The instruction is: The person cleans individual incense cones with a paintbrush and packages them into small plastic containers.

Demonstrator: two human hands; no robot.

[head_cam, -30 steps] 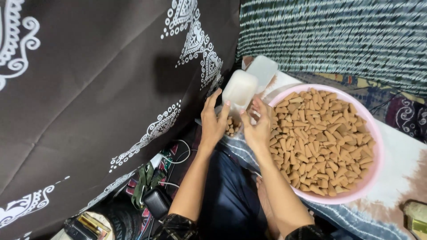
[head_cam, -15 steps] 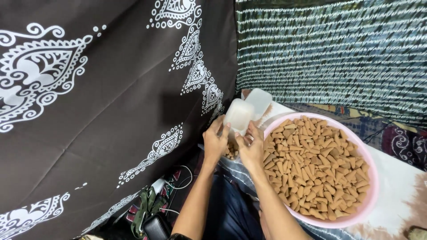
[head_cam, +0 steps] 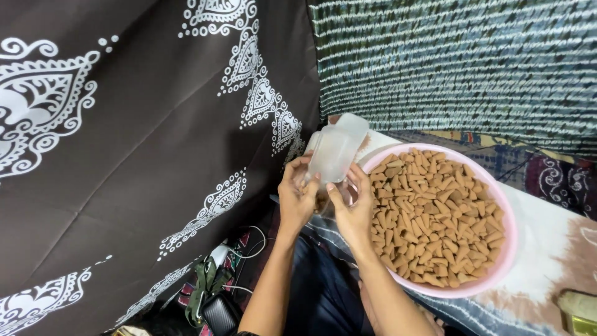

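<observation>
Translucent plastic container, its lid hinged open behind it, sits raised between a person's two hands, gripped from both sides. Left hand clasps the container's near left edge, fingers curled around it; right hand holds the lower right edge, thumb pressed against its side. Both hands are close together, nearly touching. Just right of the right hand, a pink bowl heaped with brown cone-shaped pieces rests on a white patterned cloth. A dark printed cloth hangs left of the left hand.
</observation>
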